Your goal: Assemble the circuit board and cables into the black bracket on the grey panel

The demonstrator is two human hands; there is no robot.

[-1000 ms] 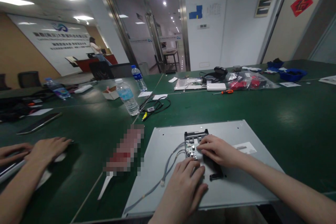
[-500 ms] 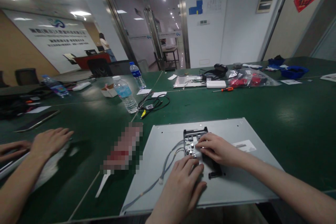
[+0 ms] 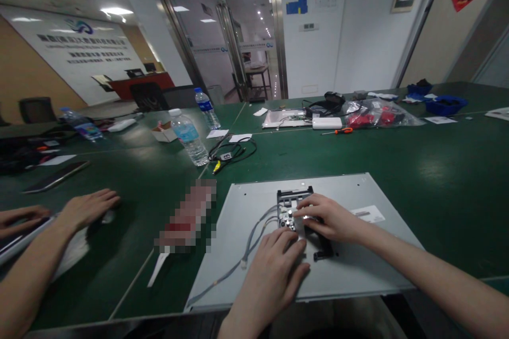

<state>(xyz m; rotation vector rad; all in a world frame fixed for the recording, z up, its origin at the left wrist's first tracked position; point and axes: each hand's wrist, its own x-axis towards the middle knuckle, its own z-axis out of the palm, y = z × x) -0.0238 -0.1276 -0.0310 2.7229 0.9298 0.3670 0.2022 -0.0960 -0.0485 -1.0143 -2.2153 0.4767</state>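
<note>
A pale flat metal panel (image 3: 254,196) lies in front of me, with a black plastic frame (image 3: 296,191) on it. Set in the frame is a small circuit board (image 3: 287,216) with round silver parts, and grey cables (image 3: 251,238) run from it to the left. My left hand (image 3: 278,257) rests palm down at the board's near edge, fingertips touching it and thumb apart. From the right, my right hand (image 3: 328,217) reaches over the frame, its thumb and fingers bent in a pinch at the board's right edge. Its fingertips partly hide what they grip.
At left a co-worker's hand (image 3: 89,209) lies on the green table (image 3: 397,159). A blurred-out reddish object (image 3: 191,217) sits beside the panel. Beyond are a water bottle (image 3: 189,137), black cables (image 3: 238,151), an orange-handled screwdriver (image 3: 342,131), a clear plastic bag (image 3: 382,114) and a blue tray (image 3: 445,106).
The view has tilted slightly down. Both my hands stay at the circuit board with hardly any movement. The co-worker's hand has shifted a little to the right. A standing person at the back is out of sight.
</note>
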